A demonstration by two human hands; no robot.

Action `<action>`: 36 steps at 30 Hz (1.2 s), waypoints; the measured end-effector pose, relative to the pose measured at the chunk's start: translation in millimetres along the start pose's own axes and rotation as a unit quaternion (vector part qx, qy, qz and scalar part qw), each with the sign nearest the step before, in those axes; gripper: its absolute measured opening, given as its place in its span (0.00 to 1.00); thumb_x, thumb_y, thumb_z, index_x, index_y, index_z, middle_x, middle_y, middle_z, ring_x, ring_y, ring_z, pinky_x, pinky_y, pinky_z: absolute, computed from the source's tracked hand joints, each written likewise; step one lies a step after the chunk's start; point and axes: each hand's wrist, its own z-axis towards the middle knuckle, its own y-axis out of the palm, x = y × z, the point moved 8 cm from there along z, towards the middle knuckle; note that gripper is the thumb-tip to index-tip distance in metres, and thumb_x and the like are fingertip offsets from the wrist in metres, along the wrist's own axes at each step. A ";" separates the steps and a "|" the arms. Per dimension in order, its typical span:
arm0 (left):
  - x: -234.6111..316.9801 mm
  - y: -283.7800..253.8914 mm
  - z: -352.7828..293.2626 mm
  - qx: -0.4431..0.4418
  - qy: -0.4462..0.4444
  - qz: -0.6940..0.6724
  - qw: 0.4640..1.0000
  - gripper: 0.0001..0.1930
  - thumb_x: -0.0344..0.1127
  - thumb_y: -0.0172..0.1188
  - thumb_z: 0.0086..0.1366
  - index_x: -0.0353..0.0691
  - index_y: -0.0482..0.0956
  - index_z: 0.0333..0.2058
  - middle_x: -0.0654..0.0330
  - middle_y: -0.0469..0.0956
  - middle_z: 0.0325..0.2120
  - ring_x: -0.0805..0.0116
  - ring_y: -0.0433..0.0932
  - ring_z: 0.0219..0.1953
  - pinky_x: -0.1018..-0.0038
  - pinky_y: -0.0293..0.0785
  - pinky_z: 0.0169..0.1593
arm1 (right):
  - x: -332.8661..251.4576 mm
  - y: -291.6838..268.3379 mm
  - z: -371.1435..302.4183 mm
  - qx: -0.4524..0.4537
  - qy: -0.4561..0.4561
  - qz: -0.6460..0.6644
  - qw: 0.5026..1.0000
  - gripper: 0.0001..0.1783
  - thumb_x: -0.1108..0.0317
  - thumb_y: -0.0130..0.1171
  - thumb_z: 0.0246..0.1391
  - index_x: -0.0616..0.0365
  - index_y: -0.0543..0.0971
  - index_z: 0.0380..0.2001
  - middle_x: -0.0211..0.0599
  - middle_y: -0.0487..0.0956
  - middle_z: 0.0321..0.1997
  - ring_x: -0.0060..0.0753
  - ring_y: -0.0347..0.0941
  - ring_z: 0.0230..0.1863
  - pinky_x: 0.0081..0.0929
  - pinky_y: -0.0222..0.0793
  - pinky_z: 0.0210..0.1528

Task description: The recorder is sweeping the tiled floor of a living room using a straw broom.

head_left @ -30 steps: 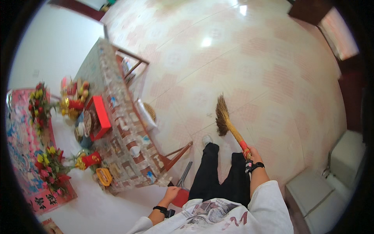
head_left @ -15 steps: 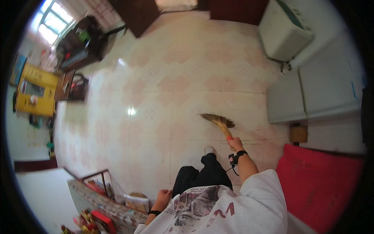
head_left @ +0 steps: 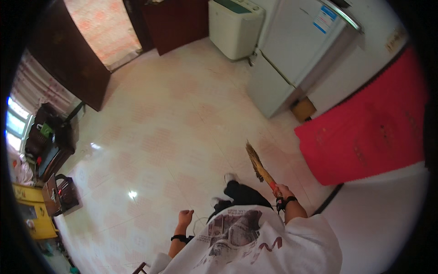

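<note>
Left hand (head_left: pixel 185 217), curled, farther from legs (head_left: pixel 247 194)

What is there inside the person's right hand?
The right hand is closed around the handle of the broom; a red part shows just beyond the grip. The section inside the fist is covered by the hand and cannot be seen.

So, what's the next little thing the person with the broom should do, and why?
Maybe take one small step forward with the broom. The right hand grips it by the handle, the bristles point ahead and slightly left over the tiled floor, and one shoe is in front of the other.
</note>
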 end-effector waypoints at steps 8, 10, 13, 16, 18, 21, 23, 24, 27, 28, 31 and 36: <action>25.3 19.4 -7.7 -0.058 0.006 0.054 0.997 0.19 0.42 0.55 0.49 0.30 0.67 0.11 0.50 0.62 0.06 0.66 0.57 0.11 0.66 0.57 0.19 | 52.9 -83.1 -58.8 0.081 0.060 0.212 0.972 0.13 0.60 0.45 0.52 0.60 0.67 0.27 0.33 0.66 0.14 0.27 0.62 0.13 0.23 0.62 0.15; 36.1 14.0 -12.0 -0.050 -0.016 0.037 0.998 0.19 0.42 0.55 0.49 0.30 0.68 0.11 0.51 0.61 0.06 0.68 0.58 0.11 0.66 0.57 0.19 | 69.0 -103.2 -28.1 0.049 0.071 0.259 0.962 0.12 0.61 0.45 0.51 0.59 0.68 0.24 0.35 0.66 0.14 0.29 0.61 0.14 0.21 0.58 0.14; 36.4 4.7 -19.4 -0.054 -0.057 0.095 0.992 0.19 0.41 0.55 0.49 0.31 0.68 0.11 0.51 0.61 0.06 0.68 0.58 0.12 0.66 0.57 0.19 | 60.8 -123.0 -4.1 0.077 0.032 0.260 0.962 0.09 0.64 0.43 0.49 0.57 0.68 0.22 0.35 0.67 0.16 0.28 0.59 0.13 0.21 0.53 0.11; 47.5 -3.9 -20.0 -0.059 -0.076 0.106 0.990 0.19 0.41 0.56 0.48 0.31 0.68 0.10 0.51 0.61 0.05 0.68 0.57 0.11 0.66 0.57 0.19 | 39.3 -118.4 30.3 0.072 0.015 0.341 0.937 0.08 0.65 0.43 0.48 0.57 0.68 0.21 0.36 0.67 0.16 0.28 0.57 0.12 0.21 0.51 0.10; 61.3 -11.5 -16.3 -0.053 -0.090 0.153 0.983 0.19 0.41 0.56 0.48 0.31 0.68 0.10 0.51 0.61 0.05 0.68 0.58 0.11 0.65 0.57 0.19 | 7.9 -101.0 58.7 0.044 0.005 0.356 0.933 0.10 0.65 0.42 0.48 0.58 0.66 0.19 0.36 0.66 0.15 0.29 0.56 0.10 0.20 0.51 0.09; 96.3 -17.6 -19.0 -0.046 -0.157 0.157 0.974 0.19 0.40 0.55 0.50 0.30 0.68 0.10 0.53 0.61 0.05 0.69 0.59 0.11 0.65 0.57 0.19 | -45.4 -80.5 123.6 0.052 -0.013 0.228 0.972 0.21 0.56 0.40 0.51 0.53 0.60 0.09 0.35 0.60 0.11 0.31 0.57 0.14 0.26 0.48 0.09; 107.5 -13.2 -19.4 -0.046 -0.190 0.166 0.967 0.19 0.40 0.55 0.50 0.30 0.67 0.10 0.55 0.59 0.05 0.70 0.57 0.12 0.65 0.57 0.19 | -95.2 -44.5 172.1 -0.048 -0.121 0.311 0.942 0.21 0.56 0.41 0.51 0.51 0.61 0.08 0.35 0.61 0.10 0.32 0.57 0.13 0.27 0.49 0.09; 111.1 0.7 -1.1 -0.076 -0.175 0.166 0.968 0.20 0.40 0.55 0.51 0.30 0.66 0.11 0.56 0.58 0.05 0.71 0.57 0.12 0.65 0.56 0.19 | -135.5 -51.5 205.0 -0.190 -0.253 0.388 0.866 0.21 0.56 0.40 0.52 0.49 0.61 0.08 0.33 0.60 0.08 0.33 0.55 0.10 0.27 0.49 0.11; 207.7 12.9 17.7 -0.089 -0.119 0.177 0.973 0.21 0.41 0.55 0.52 0.30 0.64 0.11 0.54 0.54 0.06 0.71 0.54 0.13 0.66 0.54 0.18 | -175.4 36.2 263.3 -0.237 0.030 0.421 0.875 0.22 0.51 0.39 0.50 0.55 0.65 0.12 0.36 0.61 0.09 0.35 0.55 0.10 0.30 0.49 0.13; 224.3 2.9 4.8 -0.047 -0.151 0.195 0.968 0.20 0.40 0.54 0.52 0.30 0.63 0.11 0.54 0.53 0.06 0.72 0.53 0.13 0.67 0.54 0.18 | -202.0 117.4 223.8 -0.134 0.083 0.358 0.920 0.20 0.58 0.39 0.52 0.50 0.58 0.09 0.33 0.54 0.05 0.32 0.49 0.06 0.29 0.48 0.09; 307.8 10.1 22.5 -0.004 -0.115 0.138 0.984 0.20 0.39 0.54 0.52 0.30 0.63 0.11 0.52 0.54 0.06 0.72 0.52 0.12 0.69 0.53 0.17 | -245.0 166.3 219.8 -0.050 0.077 0.334 0.938 0.17 0.59 0.43 0.51 0.52 0.60 0.12 0.32 0.58 0.07 0.33 0.54 0.07 0.24 0.51 0.09; 341.4 30.8 32.1 -0.001 -0.120 0.120 0.986 0.19 0.39 0.54 0.52 0.30 0.64 0.11 0.50 0.57 0.06 0.69 0.54 0.11 0.67 0.54 0.17 | -293.9 246.3 213.4 -0.123 0.124 0.121 0.977 0.10 0.61 0.45 0.52 0.55 0.64 0.25 0.35 0.65 0.13 0.30 0.62 0.10 0.27 0.62 0.11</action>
